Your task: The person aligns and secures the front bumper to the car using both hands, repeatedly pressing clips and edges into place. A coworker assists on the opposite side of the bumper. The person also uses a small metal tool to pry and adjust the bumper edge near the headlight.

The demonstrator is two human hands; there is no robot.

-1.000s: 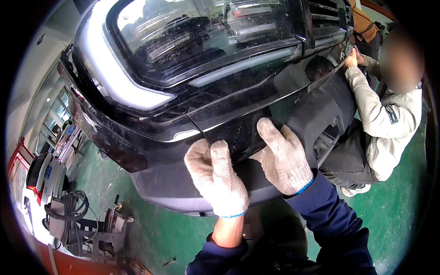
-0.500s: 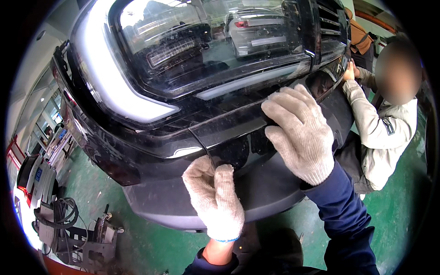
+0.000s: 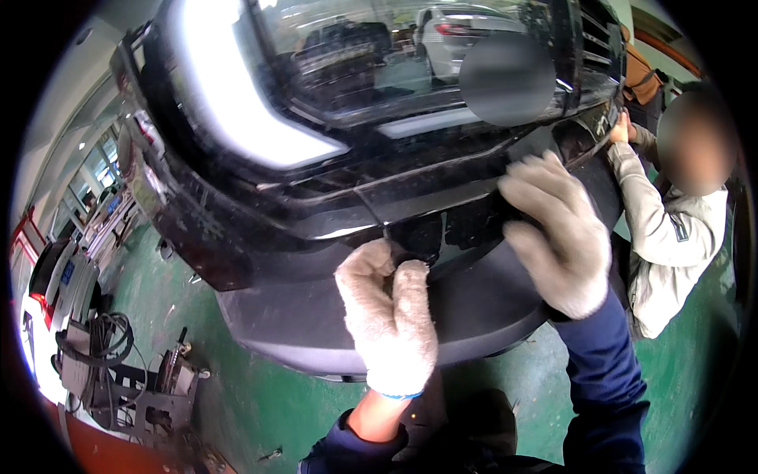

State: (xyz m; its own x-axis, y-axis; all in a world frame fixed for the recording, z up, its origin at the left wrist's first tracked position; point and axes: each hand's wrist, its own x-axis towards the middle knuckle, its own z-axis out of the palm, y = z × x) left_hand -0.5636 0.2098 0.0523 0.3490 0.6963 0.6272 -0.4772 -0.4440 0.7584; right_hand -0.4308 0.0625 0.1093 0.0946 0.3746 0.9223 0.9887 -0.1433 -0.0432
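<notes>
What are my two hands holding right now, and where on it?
Neither clearly grips anything. The left hand pinches or presses at the seam in the black bumper; the right hand lies flat on its upper edge.

Left hand (image 3: 388, 320) fingers hidden in bumper (image 3: 332, 316) gap; car top cut off; co-worker (image 3: 671, 237) partly cut off.

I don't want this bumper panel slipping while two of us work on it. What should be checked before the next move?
1. Left hand at the seam of the black bumper: ok.
2. Right hand flat on the bumper's upper edge: ok.
3. Co-worker's hand on the far corner: ok.
4. Clips behind the seam engaged: cannot tell.
5. Green floor beside the equipment cart free underfoot: cannot tell.
</notes>
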